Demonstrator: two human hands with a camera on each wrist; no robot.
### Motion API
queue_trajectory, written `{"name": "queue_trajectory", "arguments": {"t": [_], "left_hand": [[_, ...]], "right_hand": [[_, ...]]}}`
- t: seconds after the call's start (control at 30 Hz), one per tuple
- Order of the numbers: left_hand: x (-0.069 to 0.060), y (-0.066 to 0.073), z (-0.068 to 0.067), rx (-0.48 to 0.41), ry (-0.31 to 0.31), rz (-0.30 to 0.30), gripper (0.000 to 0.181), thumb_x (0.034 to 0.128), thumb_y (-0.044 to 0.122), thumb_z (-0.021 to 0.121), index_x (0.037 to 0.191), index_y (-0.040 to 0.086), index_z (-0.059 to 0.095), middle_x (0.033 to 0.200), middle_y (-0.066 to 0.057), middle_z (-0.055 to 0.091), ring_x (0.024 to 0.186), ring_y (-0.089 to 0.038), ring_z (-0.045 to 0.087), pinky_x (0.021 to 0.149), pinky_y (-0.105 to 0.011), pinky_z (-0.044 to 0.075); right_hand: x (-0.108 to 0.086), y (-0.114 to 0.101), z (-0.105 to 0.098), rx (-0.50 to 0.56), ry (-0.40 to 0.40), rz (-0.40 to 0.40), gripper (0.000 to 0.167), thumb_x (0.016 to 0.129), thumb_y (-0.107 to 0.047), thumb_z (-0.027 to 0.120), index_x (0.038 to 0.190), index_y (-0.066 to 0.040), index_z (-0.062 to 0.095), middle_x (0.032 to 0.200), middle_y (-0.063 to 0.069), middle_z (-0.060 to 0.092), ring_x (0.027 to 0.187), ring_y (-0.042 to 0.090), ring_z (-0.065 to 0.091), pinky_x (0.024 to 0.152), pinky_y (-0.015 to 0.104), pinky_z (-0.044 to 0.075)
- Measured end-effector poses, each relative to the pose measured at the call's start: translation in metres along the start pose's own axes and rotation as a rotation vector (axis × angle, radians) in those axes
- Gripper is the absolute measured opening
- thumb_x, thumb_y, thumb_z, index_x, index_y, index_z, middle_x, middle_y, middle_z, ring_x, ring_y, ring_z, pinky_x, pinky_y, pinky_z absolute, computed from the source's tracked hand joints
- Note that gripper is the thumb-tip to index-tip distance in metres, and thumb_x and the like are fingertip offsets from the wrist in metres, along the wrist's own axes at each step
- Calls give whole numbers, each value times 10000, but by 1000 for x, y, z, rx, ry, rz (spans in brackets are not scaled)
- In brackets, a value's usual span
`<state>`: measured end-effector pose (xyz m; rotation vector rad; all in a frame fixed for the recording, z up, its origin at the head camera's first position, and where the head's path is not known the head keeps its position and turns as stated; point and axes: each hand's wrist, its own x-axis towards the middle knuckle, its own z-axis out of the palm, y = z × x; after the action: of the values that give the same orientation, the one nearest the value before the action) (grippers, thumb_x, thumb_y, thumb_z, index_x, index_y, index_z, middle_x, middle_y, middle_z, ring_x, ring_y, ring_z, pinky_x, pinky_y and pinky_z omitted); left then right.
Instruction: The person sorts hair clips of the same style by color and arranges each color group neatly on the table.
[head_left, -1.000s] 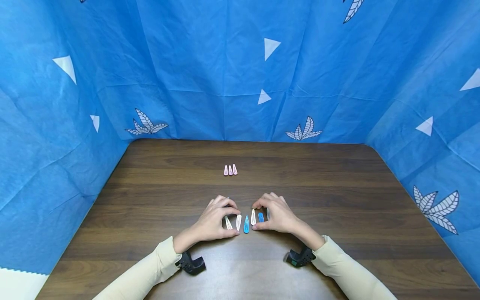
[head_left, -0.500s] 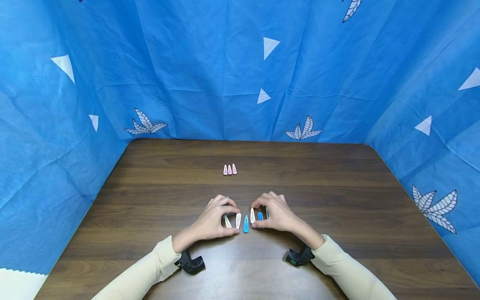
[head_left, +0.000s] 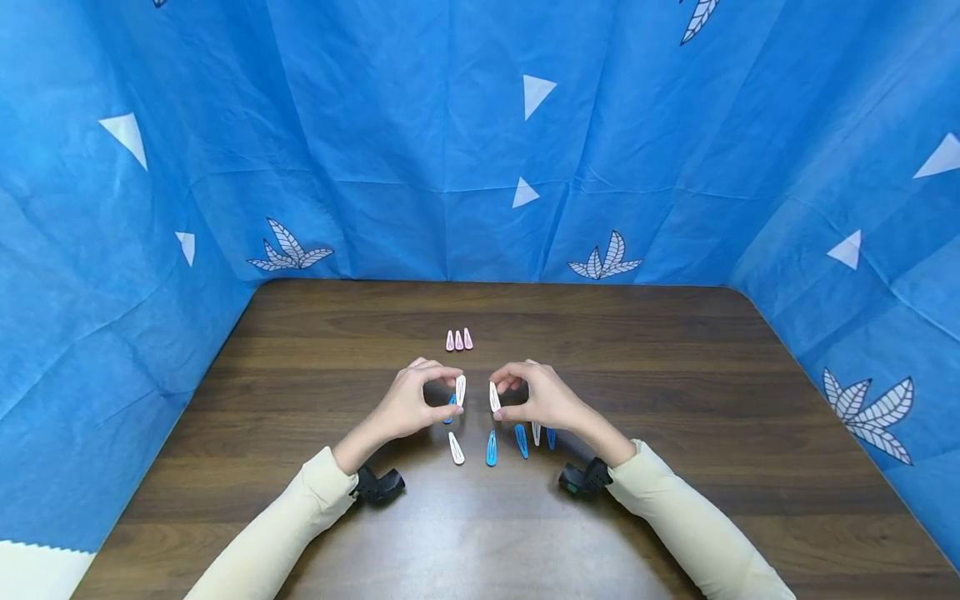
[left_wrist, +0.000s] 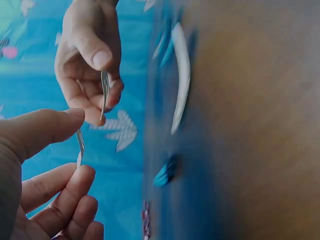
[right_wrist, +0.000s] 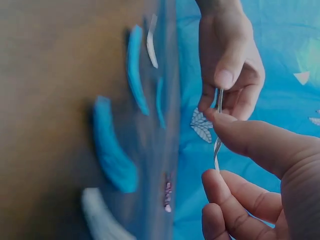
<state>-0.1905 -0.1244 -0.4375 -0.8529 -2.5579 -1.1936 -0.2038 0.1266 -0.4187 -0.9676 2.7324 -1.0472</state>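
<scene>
My left hand pinches a white snap hair clip by its two ends between thumb and fingertips. Likewise, a second white hair clip is held end to end by my right hand. Both clips are off the table, a small gap apart; in the right wrist view the held clip stands between thumb and finger. Beneath lie a white clip, a light blue clip and a darker blue clip. One blue clip is partly covered by the left hand.
By the right wrist lie another white clip and a blue clip. Three pink clips sit in a row farther back on the wooden table. A blue patterned cloth surrounds the table's back and sides.
Both hands have lifted their white clips off the row and moved forward, away from the body. Clips that were under the hands now show on the table.
</scene>
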Motion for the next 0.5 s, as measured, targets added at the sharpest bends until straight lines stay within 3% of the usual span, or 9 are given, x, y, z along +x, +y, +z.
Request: {"name": "queue_trajectory", "arguments": {"t": [0.27, 0.5], "left_hand": [[25, -14, -13, -112, 49, -141, 445, 706, 98, 851, 1125, 31, 714, 934, -129, 704, 949, -264, 585, 855, -466, 500], [31, -32, -8, -80, 20, -237, 443, 723, 121, 841, 1135, 24, 712, 914, -76, 696, 953, -263, 597, 869, -412, 462]], "right_hand": [[42, -10, 1, 38, 25, 52, 416, 745, -151, 841, 1120, -65, 682, 911, 40, 701, 871, 204, 614, 811, 350, 507], [65, -5, 12, 71, 37, 176, 429, 741, -123, 841, 1131, -45, 682, 902, 56, 710, 842, 183, 613, 780, 307, 511]]}}
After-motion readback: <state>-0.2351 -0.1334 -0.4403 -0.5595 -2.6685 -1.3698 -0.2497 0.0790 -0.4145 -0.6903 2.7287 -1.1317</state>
